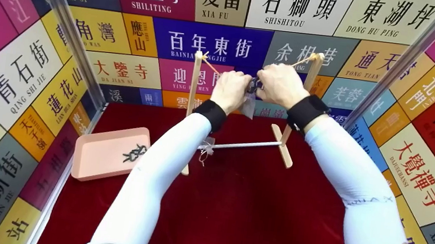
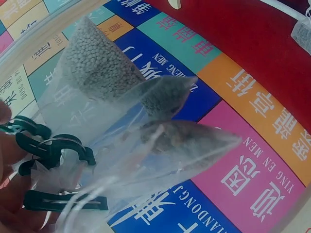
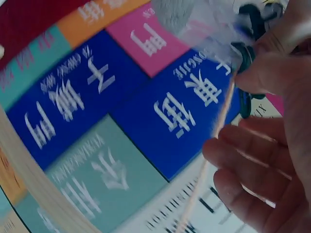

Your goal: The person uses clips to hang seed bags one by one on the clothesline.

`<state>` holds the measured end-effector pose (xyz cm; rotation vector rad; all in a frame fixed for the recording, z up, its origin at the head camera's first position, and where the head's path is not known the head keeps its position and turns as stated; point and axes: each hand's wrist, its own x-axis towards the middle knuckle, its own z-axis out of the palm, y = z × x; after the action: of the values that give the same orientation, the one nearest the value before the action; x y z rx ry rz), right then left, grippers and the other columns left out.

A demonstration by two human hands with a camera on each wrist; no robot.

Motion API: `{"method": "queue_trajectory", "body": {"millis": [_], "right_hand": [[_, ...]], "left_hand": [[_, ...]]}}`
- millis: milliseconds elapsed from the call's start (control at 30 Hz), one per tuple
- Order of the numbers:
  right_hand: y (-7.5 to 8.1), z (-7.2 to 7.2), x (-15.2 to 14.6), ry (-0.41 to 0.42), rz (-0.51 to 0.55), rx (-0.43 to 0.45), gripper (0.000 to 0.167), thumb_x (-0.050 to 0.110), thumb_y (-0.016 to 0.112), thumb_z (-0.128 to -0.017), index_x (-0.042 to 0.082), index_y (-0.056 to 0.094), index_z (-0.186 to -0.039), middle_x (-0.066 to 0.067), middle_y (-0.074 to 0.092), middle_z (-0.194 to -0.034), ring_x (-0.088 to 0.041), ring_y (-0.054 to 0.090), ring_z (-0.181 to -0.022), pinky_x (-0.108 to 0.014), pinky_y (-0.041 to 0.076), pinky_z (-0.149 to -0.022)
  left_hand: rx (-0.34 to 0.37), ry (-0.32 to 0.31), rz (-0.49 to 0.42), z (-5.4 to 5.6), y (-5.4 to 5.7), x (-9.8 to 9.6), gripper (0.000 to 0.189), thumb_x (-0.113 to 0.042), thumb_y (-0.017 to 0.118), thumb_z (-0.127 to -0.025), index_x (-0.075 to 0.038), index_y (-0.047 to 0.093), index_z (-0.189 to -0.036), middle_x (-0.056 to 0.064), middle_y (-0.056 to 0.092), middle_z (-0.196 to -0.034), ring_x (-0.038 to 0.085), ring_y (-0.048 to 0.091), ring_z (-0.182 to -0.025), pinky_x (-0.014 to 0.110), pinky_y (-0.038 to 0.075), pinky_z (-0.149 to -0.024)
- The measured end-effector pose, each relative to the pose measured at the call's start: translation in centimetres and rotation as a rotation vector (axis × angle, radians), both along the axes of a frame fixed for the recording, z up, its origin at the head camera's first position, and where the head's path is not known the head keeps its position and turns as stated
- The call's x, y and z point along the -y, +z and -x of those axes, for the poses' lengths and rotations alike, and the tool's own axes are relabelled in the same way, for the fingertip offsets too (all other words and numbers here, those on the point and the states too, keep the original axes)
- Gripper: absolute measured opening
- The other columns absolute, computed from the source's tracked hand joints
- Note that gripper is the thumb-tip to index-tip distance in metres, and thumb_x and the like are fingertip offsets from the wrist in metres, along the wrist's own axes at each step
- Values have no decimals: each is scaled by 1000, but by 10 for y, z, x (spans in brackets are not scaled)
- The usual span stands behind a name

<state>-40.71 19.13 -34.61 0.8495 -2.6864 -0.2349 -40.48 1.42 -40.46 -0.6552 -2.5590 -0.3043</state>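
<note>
Between two wooden posts runs an orange string [image 1: 213,64], and both hands are up at its middle. My left hand [image 1: 229,90] has curled fingers at a cluster of dark green clips [image 2: 65,200], pinching one at the left of its wrist view. Thumb and forefinger of my right hand [image 3: 272,73] pinch a green clip [image 3: 245,56] by the string, the other fingers loosely bent. Clear plastic bags [image 2: 97,63] hang from the clips, with grey granules in one and darker contents in others. In the head view the hands hide most of the clips.
The left post [image 1: 194,86] and right post [image 1: 312,73] stand on a red cloth [image 1: 256,209], joined low down by a white rod [image 1: 246,144]. A small bag with string [image 1: 207,143] lies by the rod's left end. Left, a pink tray [image 1: 84,155] holds several green clips [image 1: 134,153].
</note>
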Motion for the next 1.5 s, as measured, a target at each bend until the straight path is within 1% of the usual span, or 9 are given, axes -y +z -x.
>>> {"method": "queue_trajectory", "body": {"millis": [100,267,567,700,833,967,1100,1367,1500], "right_hand": [[-12,-4,-4,-48,79,24,33,32,82,-91,1,75,-99,-24,80,-96,-50,77,-88,-65,65,-76],[-35,-10,-11,-96,179,73,31,34,84,-90,6,73,-86,-21,79,-88,-51,77,-83,-67,64,-72],[-66,-20,-24,-129,201,175,27,32,81,-93,5,83,-90,-17,84,-92,-46,79,-87,-65,65,-77],[-77,-25,-30,-126,214,199,22,28,78,-93,8,84,-89,-15,84,-91,-46,80,-86,-65,66,-76],[-86,-28,-38,-128,188,226,20,26,75,-92,10,82,-84,-15,83,-88,-44,80,-84,-65,66,-74],[-95,-30,-49,-131,157,250,17,22,75,-91,8,80,-83,-17,82,-87,-45,79,-84,-66,67,-76],[-105,-33,-61,-124,160,268,19,19,74,-91,4,84,-96,-20,84,-95,-49,80,-90,-68,67,-79],[-127,-37,-78,-159,149,362,33,22,76,-94,2,81,-120,-20,83,-107,-48,79,-104,-66,66,-85],[-137,-39,-83,-184,141,382,45,24,80,-93,1,77,-131,-25,81,-121,-50,77,-113,-68,65,-91]], "left_hand": [[-14,-37,-13,-4,-4,4,15,-6,79,-95,-4,84,-109,16,84,-106,40,79,-101,54,63,-95],[-66,-98,-82,-15,-9,12,17,-4,74,-98,-4,84,-112,15,84,-112,37,77,-107,49,61,-103],[-249,-256,-265,-36,-24,42,15,-4,72,-101,-2,81,-112,13,80,-116,33,73,-116,42,59,-115],[-271,-283,-258,-51,-38,66,14,-6,73,-101,-3,80,-112,13,81,-115,32,74,-112,43,62,-111],[-225,-287,-246,-65,-59,99,17,-7,73,-101,-3,81,-116,13,81,-114,31,79,-103,41,68,-95],[-166,-233,-238,-73,-82,138,17,-6,73,-101,-3,81,-116,15,82,-112,32,82,-97,43,70,-88],[-93,-133,-242,-75,-104,178,18,-5,71,-100,-1,81,-114,16,82,-110,35,82,-93,46,70,-86],[81,158,-255,-72,-152,253,17,-8,70,-97,-3,82,-107,20,82,-105,45,80,-89,59,66,-80],[191,285,-260,-74,-179,282,22,-11,68,-95,0,81,-109,26,80,-106,53,77,-95,67,63,-84]]}}
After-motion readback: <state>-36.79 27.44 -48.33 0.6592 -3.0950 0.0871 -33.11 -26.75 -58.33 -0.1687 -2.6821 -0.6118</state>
